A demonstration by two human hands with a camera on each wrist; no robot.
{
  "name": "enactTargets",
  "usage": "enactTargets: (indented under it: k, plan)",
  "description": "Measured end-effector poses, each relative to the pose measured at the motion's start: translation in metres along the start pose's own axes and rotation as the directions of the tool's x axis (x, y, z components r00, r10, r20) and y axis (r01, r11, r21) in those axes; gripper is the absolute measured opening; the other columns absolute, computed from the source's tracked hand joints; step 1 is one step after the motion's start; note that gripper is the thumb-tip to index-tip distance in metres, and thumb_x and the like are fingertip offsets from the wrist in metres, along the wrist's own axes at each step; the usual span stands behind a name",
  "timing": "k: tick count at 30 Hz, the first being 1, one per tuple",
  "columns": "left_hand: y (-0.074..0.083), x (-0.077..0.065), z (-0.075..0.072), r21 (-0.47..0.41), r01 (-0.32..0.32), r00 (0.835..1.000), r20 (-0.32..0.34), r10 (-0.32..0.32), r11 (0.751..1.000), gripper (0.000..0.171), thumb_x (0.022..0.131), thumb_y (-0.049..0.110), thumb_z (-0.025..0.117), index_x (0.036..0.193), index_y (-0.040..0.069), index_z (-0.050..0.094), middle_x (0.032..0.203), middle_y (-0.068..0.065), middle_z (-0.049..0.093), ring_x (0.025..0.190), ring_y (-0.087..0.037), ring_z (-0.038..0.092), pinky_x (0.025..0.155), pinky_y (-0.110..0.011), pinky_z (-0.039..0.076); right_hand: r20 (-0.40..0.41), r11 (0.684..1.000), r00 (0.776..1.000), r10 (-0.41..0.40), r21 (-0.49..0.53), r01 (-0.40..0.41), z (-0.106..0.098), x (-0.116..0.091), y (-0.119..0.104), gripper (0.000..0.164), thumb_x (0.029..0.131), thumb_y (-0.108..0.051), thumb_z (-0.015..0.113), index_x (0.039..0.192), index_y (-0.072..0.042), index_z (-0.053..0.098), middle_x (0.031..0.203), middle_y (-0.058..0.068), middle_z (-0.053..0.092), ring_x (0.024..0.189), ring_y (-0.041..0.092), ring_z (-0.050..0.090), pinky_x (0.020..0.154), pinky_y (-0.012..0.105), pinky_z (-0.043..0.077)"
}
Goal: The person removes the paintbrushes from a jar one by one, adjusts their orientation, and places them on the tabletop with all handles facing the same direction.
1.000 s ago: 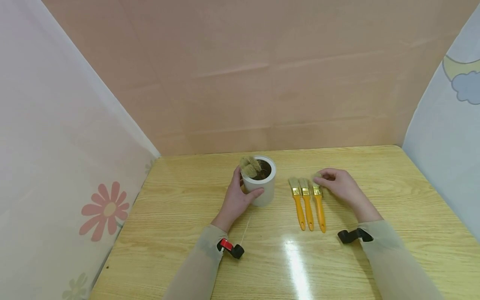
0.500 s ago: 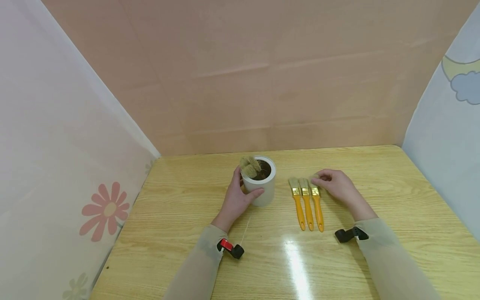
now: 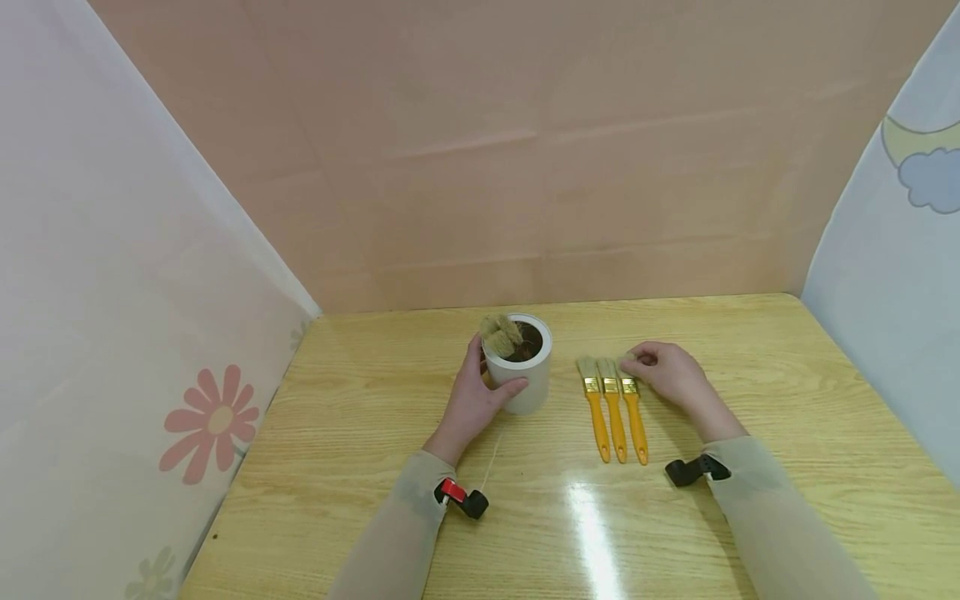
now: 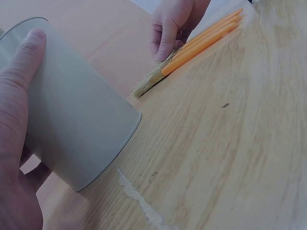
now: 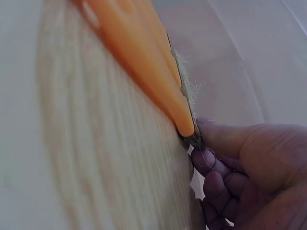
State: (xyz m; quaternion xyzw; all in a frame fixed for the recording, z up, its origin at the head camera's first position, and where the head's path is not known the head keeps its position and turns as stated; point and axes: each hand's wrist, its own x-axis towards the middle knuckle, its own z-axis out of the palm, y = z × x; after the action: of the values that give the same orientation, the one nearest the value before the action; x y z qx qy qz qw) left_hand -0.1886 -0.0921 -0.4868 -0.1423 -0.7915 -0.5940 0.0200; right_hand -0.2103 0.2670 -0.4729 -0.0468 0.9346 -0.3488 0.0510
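Observation:
My left hand (image 3: pixel 474 400) grips a white cylindrical container (image 3: pixel 531 388) that stands on the table, fingers round its far left side and thumb across the front. Tan fuzzy tufts (image 3: pixel 500 335) stick up at the container's left rim. To its right, three flat paintbrushes lie side by side, bristles toward the back: a left paintbrush (image 3: pixel 597 425), a middle paintbrush (image 3: pixel 616 425) and a right paintbrush (image 3: pixel 636 425). Their handles are orange. My right hand (image 3: pixel 669 377) pinches the bristles of the right paintbrush between thumb and fingers, which partly cover them.
The wooden table (image 3: pixel 360 400) ends at a pinkish backdrop (image 3: pixel 480 167) behind. A white flower-patterned sheet (image 3: pixel 142 250) hangs on the left and another printed sheet (image 3: pixel 900 333) on the right. A pale torn mark (image 4: pixel 139 199) lies on the table near the container.
My right hand has moved left, bringing the right paintbrush alongside the middle one and narrowing the gap. My left hand and the container have stayed in place.

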Motion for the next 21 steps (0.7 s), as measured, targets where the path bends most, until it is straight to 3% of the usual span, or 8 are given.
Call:
enactTargets:
  k: [11, 21]
  plan:
    - [-0.0013, 0.0018, 0.0011, 0.013, 0.000, 1.000, -0.002, 0.000, 1.000, 0.106, 0.096, 0.038, 0.090, 0.176, 0.022, 0.023, 0.167, -0.004, 0.047, 0.151, -0.034, 0.048, 0.125, -0.059, 0.038, -0.021, 1.000, 1.000, -0.006, -0.016, 0.006, -0.0022, 0.0013, -0.0040, 0.036, 0.109, -0.030, 0.074, 0.127, 0.002, 0.071, 0.105, 0.014, 0.070, 0.096, 0.033, 0.061, 0.086, 0.050, 0.049]
    - [-0.0004, 0.0044, 0.0042, 0.017, -0.006, 1.000, 0.003, 0.006, 1.000, 0.105, 0.096, 0.040, 0.090, 0.175, 0.021, 0.023, 0.167, -0.004, 0.047, 0.150, -0.033, 0.049, 0.125, -0.057, 0.039, -0.022, 1.000, 0.999, -0.030, 0.007, 0.030, -0.0063, 0.0019, -0.0001, 0.048, 0.108, -0.030, 0.075, 0.140, 0.005, 0.065, 0.117, 0.022, 0.069, 0.110, 0.041, 0.064, 0.095, 0.061, 0.051]
